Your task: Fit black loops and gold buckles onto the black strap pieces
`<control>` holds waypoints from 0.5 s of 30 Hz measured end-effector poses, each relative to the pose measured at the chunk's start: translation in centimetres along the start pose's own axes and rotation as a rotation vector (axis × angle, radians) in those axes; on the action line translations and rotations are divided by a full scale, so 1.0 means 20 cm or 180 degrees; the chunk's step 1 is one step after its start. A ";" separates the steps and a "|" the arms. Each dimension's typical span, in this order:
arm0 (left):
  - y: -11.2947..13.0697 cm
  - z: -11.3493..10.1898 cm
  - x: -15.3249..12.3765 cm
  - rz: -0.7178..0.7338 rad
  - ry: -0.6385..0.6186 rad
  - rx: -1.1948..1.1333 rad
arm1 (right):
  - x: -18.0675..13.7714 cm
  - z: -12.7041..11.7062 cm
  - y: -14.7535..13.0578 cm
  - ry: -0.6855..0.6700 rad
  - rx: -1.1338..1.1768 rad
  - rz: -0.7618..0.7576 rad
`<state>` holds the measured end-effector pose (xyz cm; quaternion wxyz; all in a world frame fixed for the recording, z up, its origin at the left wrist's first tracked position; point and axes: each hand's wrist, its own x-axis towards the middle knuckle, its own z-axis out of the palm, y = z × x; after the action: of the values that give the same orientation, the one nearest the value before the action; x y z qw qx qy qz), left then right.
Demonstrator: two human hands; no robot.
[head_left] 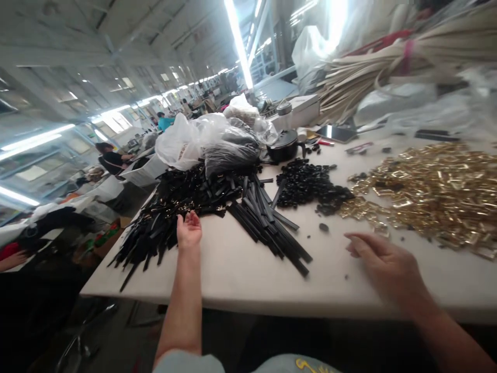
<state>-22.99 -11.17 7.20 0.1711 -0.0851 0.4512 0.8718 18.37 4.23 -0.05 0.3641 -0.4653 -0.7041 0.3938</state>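
My left hand (pixel 189 229) lies palm up on the white table (pixel 240 280), fingers loosely apart and empty, touching the edge of a heap of black straps (pixel 163 217). To its right lies a bundle of long black strips (pixel 272 223). My right hand (pixel 382 259) hovers low over the table, fingers stretched toward the left, holding nothing. It is just below a big pile of gold metal buckles (pixel 435 191). A mound of small black beads (pixel 306 184) sits between the strips and the buckles.
Plastic bags (pixel 202 137), a black pot (pixel 285 145), a phone (pixel 337 133) and white boxes crowd the table's far side. A tied bundle of pale strips (pixel 388 62) lies at the upper right. Other people work at tables on the left.
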 end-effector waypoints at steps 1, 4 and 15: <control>-0.03 0.01 -0.02 -0.0110 -0.0093 0.0050 | 0.00 0.00 0.01 0.0000 0.0031 -0.0047; -0.18 0.09 -0.19 -0.0275 -0.0822 0.0435 | 0.00 0.01 0.02 -0.0018 0.0119 -0.0129; -0.17 0.23 -1.07 -0.0678 -0.6608 0.2045 | -0.01 0.01 0.01 -0.0132 -0.0146 -0.0247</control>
<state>-1.82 -10.40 13.78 0.5572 0.7020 0.2839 0.3409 18.37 4.06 -0.37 0.3537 -0.4377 -0.7378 0.3727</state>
